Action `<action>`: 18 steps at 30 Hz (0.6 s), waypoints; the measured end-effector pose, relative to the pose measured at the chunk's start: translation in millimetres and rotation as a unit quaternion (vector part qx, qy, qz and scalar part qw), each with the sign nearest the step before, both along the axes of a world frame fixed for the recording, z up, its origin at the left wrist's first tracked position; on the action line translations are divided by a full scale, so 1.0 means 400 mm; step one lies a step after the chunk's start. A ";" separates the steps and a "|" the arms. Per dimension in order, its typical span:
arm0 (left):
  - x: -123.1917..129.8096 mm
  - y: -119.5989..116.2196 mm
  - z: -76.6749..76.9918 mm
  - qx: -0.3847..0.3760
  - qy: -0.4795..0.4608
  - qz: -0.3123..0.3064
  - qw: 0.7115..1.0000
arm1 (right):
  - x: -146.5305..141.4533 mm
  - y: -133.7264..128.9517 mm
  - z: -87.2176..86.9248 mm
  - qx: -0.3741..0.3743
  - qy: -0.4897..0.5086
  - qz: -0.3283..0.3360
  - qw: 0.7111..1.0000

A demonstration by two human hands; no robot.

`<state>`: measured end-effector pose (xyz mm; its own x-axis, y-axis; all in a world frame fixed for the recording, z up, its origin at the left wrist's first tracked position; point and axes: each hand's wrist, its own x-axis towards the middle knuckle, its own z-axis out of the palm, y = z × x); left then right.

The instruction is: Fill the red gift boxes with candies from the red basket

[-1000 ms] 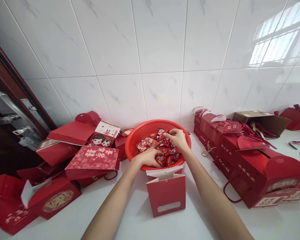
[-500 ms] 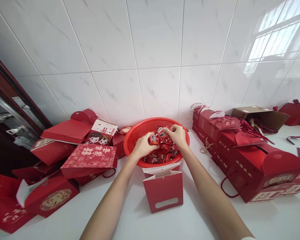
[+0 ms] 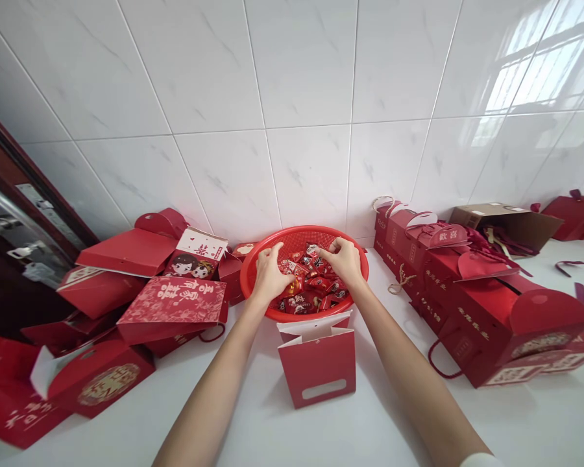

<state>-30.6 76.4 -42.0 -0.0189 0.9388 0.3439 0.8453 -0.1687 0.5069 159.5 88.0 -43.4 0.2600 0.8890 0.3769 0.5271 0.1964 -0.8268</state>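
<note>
A red plastic basket [image 3: 247,283] holds several wrapped candies [image 3: 321,283] in shiny red wrappers. My left hand [image 3: 269,275] is over the basket's left side, thumb and fingers spread apart, with nothing gripped between them. On the right side, my right hand [image 3: 345,261] has its thumb and fingers closed together on a wrapped candy [image 3: 313,250] with a white and dark label. In front of the basket stands an upright red paper box [image 3: 316,363], its top open and a pale slot low on its front.
Red gift boxes [image 3: 175,305] are piled at left, beside a dark door frame [image 3: 24,188]. A row of red boxes [image 3: 467,305] with rope handles lines the right. Behind it lies a brown carton [image 3: 540,224] with ribbons. White tiled wall [image 3: 306,168] rises behind the counter [image 3: 253,415].
My left hand has opened and moved slightly left and up, letting go of the candy it held. My right hand has stayed almost in place, slightly higher.
</note>
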 end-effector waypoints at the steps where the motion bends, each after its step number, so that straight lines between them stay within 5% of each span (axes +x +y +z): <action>1: 0.003 -0.001 0.000 0.005 0.010 -0.026 1.000 | 0.000 -0.001 0.001 0.005 0.001 -0.002 1.000; 3: 0.011 -0.004 -0.001 -0.040 0.034 -0.145 0.988 | 0.000 -0.004 0.001 0.012 0.000 -0.010 1.000; 5: 0.020 -0.009 -0.003 -0.145 0.067 -0.297 0.941 | 0.001 -0.005 0.001 0.010 -0.002 -0.021 1.000; 7: 0.027 -0.013 -0.007 -0.232 0.106 -0.378 0.890 | 0.001 -0.005 0.000 0.001 -0.002 -0.032 0.999; 18: 0.054 0.012 0.000 -0.292 0.222 -0.357 0.859 | 0.005 -0.003 0.005 0.004 0.048 -0.046 0.998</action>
<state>-9.1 81.3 -42.1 0.6454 0.6711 -0.3648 0.7635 -0.5520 0.3353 161.3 86.9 -41.2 0.3751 0.8569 0.3537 0.4616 0.1582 -0.8729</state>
